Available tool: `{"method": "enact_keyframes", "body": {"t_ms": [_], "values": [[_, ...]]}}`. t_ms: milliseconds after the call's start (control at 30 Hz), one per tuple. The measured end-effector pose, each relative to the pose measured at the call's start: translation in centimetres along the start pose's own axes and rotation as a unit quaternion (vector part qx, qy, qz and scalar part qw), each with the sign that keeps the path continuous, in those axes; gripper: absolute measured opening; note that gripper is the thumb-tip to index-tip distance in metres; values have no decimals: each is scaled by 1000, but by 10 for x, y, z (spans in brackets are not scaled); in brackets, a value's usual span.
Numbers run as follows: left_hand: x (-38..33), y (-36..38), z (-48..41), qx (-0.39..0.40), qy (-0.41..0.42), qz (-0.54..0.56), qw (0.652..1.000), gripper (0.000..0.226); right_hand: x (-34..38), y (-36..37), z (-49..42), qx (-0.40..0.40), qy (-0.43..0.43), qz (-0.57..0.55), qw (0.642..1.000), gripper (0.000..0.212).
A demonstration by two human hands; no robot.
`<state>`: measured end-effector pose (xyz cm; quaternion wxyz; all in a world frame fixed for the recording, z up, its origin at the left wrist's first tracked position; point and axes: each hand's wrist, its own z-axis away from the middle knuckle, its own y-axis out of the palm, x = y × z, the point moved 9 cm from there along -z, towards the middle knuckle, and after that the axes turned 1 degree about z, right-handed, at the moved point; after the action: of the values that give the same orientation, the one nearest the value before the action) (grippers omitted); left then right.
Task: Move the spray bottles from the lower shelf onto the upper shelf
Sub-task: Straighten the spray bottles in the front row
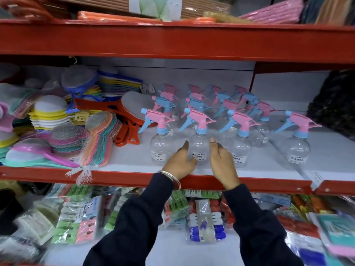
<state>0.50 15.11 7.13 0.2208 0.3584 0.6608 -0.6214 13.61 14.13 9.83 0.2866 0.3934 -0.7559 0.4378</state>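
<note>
Several clear spray bottles with pink and blue trigger heads stand in rows on the white middle shelf (134,162). The front row holds a left bottle (160,144), a middle bottle (199,144), a right bottle (240,148) and a lone bottle (296,146) further right. My left hand (179,162) and my right hand (222,162) flank the middle bottle's base, fingers apart, touching or nearly touching it. I cannot tell whether either hand grips it. Both hands hide the bottle's lower sides.
Netted round scrubbers (96,135), an orange-handled item (123,120) and stacked colourful sponges (48,114) fill the shelf's left. A red beam (172,41) sits overhead, with pink and orange mats (269,14) above. Packaged clothes pegs (203,221) lie on the shelf below.
</note>
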Motion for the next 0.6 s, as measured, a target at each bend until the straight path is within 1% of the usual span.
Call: {"method": "enact_keyframes", "body": {"t_ms": [100, 167, 200, 233, 267, 300, 333, 367, 400, 433, 500, 600], "values": [[2, 3, 3, -6, 3, 3, 1000, 73, -1, -4, -1, -3, -15, 5, 1000, 50], [4, 3, 4, -15, -6, 1, 1000, 74, -1, -5, 1, 9, -22, 1, 1000, 48], [5, 1, 6, -33, -12, -3, 999, 74, 0, -7, 3, 10, -25, -8, 1000, 45], [2, -3, 9, -69, -12, -5, 998, 73, -1, -12, 5, 2, -27, -32, 999, 40], [-3, -8, 15, -122, -1, 1, 993, 70, -3, -19, 9, -13, -27, -70, 997, 34], [-12, -14, 24, -182, 24, 19, 983, 65, -8, -29, 12, -35, -27, -110, 993, 36], [-23, -17, 34, -234, 62, 46, 969, 58, -13, -40, 16, -62, -28, -140, 988, 44], [-35, -15, 42, -263, 100, 72, 957, 53, -19, -52, 20, -89, -33, -157, 983, 49], [-46, -8, 45, -264, 130, 95, 951, 49, -24, -64, 24, -115, -42, -165, 979, 51], [-56, 1, 45, -244, 149, 112, 952, 47, -30, -75, 26, -134, -48, -168, 975, 50], [-71, 26, 35, -166, 155, 136, 964, 50, -44, -90, 25, -149, -31, -162, 975, 51], [-82, 64, 10, -29, 114, 104, 988, 68, -61, -95, 14, -115, 19, -140, 983, 59]]}}
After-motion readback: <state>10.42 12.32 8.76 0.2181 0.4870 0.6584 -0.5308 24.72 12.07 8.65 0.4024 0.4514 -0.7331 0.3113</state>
